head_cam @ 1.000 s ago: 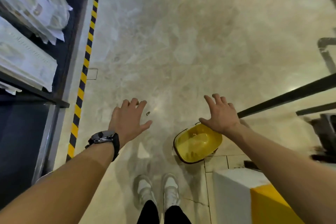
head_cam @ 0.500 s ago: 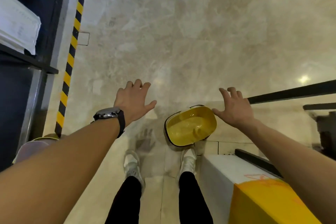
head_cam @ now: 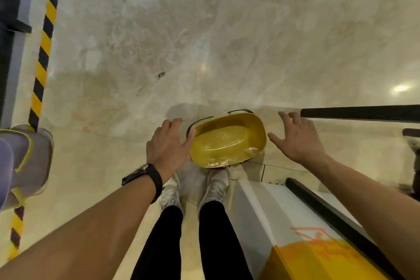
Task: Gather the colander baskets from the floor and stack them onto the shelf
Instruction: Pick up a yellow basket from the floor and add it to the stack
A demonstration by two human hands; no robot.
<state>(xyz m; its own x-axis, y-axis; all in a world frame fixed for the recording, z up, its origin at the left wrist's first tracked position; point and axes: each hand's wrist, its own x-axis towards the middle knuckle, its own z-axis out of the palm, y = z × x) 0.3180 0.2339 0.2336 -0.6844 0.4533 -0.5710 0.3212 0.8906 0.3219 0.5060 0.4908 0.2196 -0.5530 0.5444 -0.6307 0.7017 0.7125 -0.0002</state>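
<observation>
A yellow oval colander basket (head_cam: 227, 141) with a thin black handle lies on the marble floor just ahead of my white shoes. My left hand (head_cam: 169, 145), with a black watch on the wrist, is open and its thumb touches the basket's left rim. My right hand (head_cam: 295, 138) hovers open a little to the right of the basket, apart from it. The dark shelf (head_cam: 9, 7) shows only as an edge at the far left.
A black-and-yellow hazard stripe (head_cam: 44, 50) runs along the floor by the shelf. Purple baskets with yellow trim (head_cam: 25, 161) sit at the left edge. A white and yellow box (head_cam: 284, 229) stands at my right foot, with a black bar (head_cam: 363, 113) beyond it.
Both hands have dropped toward the yellow basket; the left moved right until it reached the rim. The view tilted further down and the shelf slid out to the left.
</observation>
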